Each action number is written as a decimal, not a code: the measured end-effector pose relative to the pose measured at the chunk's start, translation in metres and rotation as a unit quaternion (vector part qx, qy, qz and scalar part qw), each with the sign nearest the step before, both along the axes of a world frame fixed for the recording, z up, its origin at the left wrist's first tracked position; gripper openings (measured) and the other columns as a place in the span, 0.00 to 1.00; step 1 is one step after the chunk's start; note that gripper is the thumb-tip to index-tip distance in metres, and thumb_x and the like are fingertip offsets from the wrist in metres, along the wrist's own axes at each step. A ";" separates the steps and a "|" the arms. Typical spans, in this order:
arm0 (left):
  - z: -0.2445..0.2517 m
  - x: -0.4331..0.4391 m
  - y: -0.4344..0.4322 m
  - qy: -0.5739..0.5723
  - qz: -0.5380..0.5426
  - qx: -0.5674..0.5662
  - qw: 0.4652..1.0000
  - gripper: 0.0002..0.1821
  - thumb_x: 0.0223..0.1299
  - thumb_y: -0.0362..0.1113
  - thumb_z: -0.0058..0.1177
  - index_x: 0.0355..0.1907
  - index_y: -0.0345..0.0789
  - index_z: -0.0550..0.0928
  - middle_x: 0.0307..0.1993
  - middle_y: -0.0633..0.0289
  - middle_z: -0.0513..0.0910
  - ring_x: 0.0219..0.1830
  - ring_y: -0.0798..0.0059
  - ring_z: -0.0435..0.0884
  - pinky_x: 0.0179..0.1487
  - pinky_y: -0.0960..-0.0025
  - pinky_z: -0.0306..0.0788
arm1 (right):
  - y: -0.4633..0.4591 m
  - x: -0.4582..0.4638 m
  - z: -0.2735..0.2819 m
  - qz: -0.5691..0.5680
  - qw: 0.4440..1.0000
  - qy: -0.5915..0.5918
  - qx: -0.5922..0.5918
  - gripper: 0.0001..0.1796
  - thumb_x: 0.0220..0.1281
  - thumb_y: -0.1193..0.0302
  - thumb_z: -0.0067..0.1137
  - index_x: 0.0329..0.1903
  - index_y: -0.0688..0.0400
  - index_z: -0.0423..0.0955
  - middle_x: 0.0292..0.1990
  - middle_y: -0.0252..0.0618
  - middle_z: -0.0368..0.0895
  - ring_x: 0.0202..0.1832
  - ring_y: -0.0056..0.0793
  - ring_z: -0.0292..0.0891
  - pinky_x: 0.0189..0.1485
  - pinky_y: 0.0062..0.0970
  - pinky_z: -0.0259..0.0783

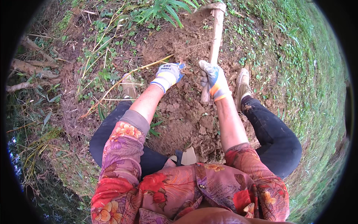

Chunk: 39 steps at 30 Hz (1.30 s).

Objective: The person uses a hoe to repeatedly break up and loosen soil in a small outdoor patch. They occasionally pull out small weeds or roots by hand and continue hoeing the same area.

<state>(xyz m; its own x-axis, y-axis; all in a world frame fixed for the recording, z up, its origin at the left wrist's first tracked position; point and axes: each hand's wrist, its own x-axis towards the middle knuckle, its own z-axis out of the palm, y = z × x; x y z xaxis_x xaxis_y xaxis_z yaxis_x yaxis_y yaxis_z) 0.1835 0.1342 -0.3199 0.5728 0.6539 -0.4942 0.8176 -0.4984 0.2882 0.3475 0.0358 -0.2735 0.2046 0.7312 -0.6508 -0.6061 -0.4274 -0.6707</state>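
My right hand (213, 79), in a grey and blue work glove, is closed around the lower part of a wooden handle (216, 36). The handle belongs to a hoe whose head (205, 11), caked with soil, rests at the top near green leaves. My left hand (170, 73), in a matching glove bearing writing, is closed beside thin roots (185, 67) at the edge of the dug soil; whether it grips them or the yellowish dry stem (139, 68) next to it, I cannot tell. Loose brown soil (187, 112) lies between my legs.
My shoes (129, 85) (244, 81) stand on either side of the soil. Woody roots or branches (36, 70) lie at the left. A leafy green plant (165, 9) grows at the top, and low grass (304, 70) covers the right. A pale flat object (188, 156) is near my lap.
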 end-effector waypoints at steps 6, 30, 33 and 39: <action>0.013 -0.014 -0.017 -0.012 0.032 -0.030 0.999 0.18 0.65 0.48 0.49 0.55 0.47 0.76 0.45 0.50 0.83 0.43 0.48 0.82 0.46 0.51 0.75 | -0.005 -0.027 -0.014 0.095 0.986 0.012 -0.137 0.12 0.64 0.65 0.61 0.27 0.53 0.71 0.16 0.26 0.65 0.14 0.21 0.59 0.17 0.25 0.61; 0.060 -0.039 -0.097 -0.030 -0.034 -0.105 0.993 0.13 0.61 0.37 0.48 0.48 0.42 0.78 0.40 0.51 0.84 0.42 0.48 0.84 0.44 0.50 0.77 | -0.061 -0.037 -0.022 0.202 0.962 -0.112 -0.149 0.10 0.59 0.64 0.63 0.30 0.58 0.78 0.18 0.30 0.72 0.14 0.22 0.64 0.14 0.27 0.60; 0.052 -0.042 -0.100 -0.053 -0.010 -0.063 0.997 0.14 0.62 0.37 0.46 0.50 0.42 0.77 0.42 0.51 0.84 0.43 0.49 0.84 0.45 0.50 0.77 | -0.041 -0.029 -0.020 0.209 0.960 -0.133 -0.131 0.11 0.58 0.64 0.62 0.25 0.54 0.73 0.17 0.27 0.69 0.13 0.20 0.62 0.14 0.26 0.60; 0.064 -0.041 -0.111 -0.036 -0.014 -0.085 0.996 0.14 0.64 0.37 0.45 0.50 0.43 0.77 0.44 0.51 0.84 0.44 0.50 0.84 0.47 0.51 0.77 | -0.033 -0.052 -0.015 0.244 0.935 -0.206 -0.157 0.11 0.61 0.64 0.59 0.26 0.54 0.73 0.16 0.29 0.69 0.12 0.22 0.61 0.13 0.27 0.60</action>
